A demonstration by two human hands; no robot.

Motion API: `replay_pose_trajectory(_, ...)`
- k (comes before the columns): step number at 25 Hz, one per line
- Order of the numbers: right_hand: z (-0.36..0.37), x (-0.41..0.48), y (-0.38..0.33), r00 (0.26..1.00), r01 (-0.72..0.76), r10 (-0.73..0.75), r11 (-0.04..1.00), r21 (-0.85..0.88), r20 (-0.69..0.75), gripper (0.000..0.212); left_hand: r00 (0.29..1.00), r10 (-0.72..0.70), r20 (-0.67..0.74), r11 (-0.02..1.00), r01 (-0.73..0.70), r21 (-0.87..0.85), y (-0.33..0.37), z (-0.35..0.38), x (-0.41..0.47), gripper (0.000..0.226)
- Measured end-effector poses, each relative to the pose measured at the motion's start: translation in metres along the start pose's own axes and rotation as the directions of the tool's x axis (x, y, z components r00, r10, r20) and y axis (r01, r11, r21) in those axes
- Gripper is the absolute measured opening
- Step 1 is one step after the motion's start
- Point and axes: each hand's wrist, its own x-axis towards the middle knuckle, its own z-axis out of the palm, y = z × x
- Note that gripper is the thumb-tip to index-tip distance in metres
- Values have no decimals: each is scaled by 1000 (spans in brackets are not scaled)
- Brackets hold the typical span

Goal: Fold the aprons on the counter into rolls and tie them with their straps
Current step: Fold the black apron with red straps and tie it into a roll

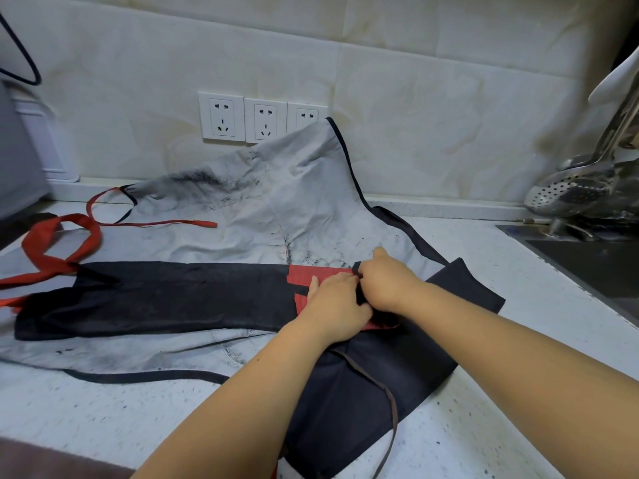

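A black apron with red panels (pixel 166 299) lies folded into a long band across the counter, its red straps (pixel 62 243) trailing at the left. Under it spreads a grey stained apron (pixel 276 202) with dark trim, leaning up against the wall. A dark navy apron (pixel 373 392) with a brown strap (pixel 389 402) lies at the front right. My left hand (pixel 335 305) and my right hand (pixel 387 281) meet at the band's right end, on the red panel. Both pinch the dark cloth edge between them.
The speckled white counter (pixel 103 416) runs to a sink (pixel 594 264) at the right, with a metal strainer ladle (pixel 567 191) and utensils above it. Three wall sockets (pixel 262 119) sit behind the aprons. A grey appliance (pixel 17 157) stands at the far left.
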Motion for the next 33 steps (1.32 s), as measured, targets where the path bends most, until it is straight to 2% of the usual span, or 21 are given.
replay_pose_trajectory(1,-4,2,2,999,9,-12,997,74,41,25,1000,-11,-8,999,11,-52,-1,-1,1,32)
replay_pose_trajectory(2,-9,6,7,995,-21,0,976,217,95,25,1000,-21,-4,995,21,-95,-1,-3,0,34)
replay_pose_trajectory(4,-18,5,14,974,-183,78,826,533,213,22,999,-41,9,985,42,-166,0,-8,0,37)
replay_pose_trajectory(5,-19,3,15,962,-243,108,751,614,249,22,999,-50,8,975,51,-215,0,-10,-1,32)
replay_pose_trajectory(6,-18,2,17,953,-283,139,724,630,268,25,998,-55,-1,964,53,-259,0,-11,-1,26)
replay_pose_trajectory(9,-13,7,11,916,-364,201,781,507,349,23,999,-45,-26,961,36,-276,-1,-13,-2,30)
replay_pose_trajectory(11,-15,13,6,918,-359,215,806,470,333,17,999,-21,-50,961,6,-275,0,-14,-4,38)
replay_pose_trajectory(13,-17,12,-1,951,-283,200,872,400,236,10,999,-10,-30,955,1,-296,0,-17,-5,59)
replay_pose_trajectory(15,-15,8,-13,984,-172,154,960,222,93,10,1000,17,21,948,-9,-317,-5,-19,-3,73)
replay_pose_trajectory(17,-12,5,-22,995,-100,101,992,78,-8,21,997,19,74,944,7,-330,-7,-20,-1,71)
replay_pose_trajectory(18,-13,2,-23,997,-76,75,995,72,11,23,995,11,98,949,21,-315,-7,-22,-2,69)
replay_pose_trajectory(19,-16,2,-19,996,-62,52,985,160,66,22,992,5,122,958,30,-286,-8,-24,-2,71)
replay_pose_trajectory(20,-20,4,-12,988,-99,50,933,345,149,20,989,-10,149,969,46,-241,-10,-27,-2,77)
replay_pose_trajectory(21,-24,3,-5,967,-182,50,820,542,249,17,984,-23,177,980,56,-189,-13,-30,-2,83)
replay_pose_trajectory(22,-26,2,1,941,-272,50,701,659,335,15,980,-28,197,987,58,-148,-15,-32,-3,88)
replay_pose_trajectory(23,-26,1,5,920,-333,63,642,690,386,15,977,-32,211,992,57,-114,-17,-35,-3,90)
replay_pose_trajectory(24,-24,2,6,912,-361,101,660,659,399,13,975,-41,220,995,60,-80,-19,-37,-2,91)
replay_pose_trajectory(28,-23,5,-15,916,-351,190,804,480,353,19,972,-43,230,986,5,164,-25,-42,-2,85)
replay_pose_trajectory(29,-25,6,-22,926,-323,186,840,436,329,22,974,-35,225,990,3,144,-27,-43,-2,77)
replay_pose_trajectory(32,-27,5,-38,961,-224,163,934,280,224,23,981,-82,178,985,106,-135,-30,-49,-4,36)
replay_pose_trajectory(33,-28,4,-42,969,-200,156,952,233,192,22,980,-98,175,972,133,-196,-31,-51,-5,28)
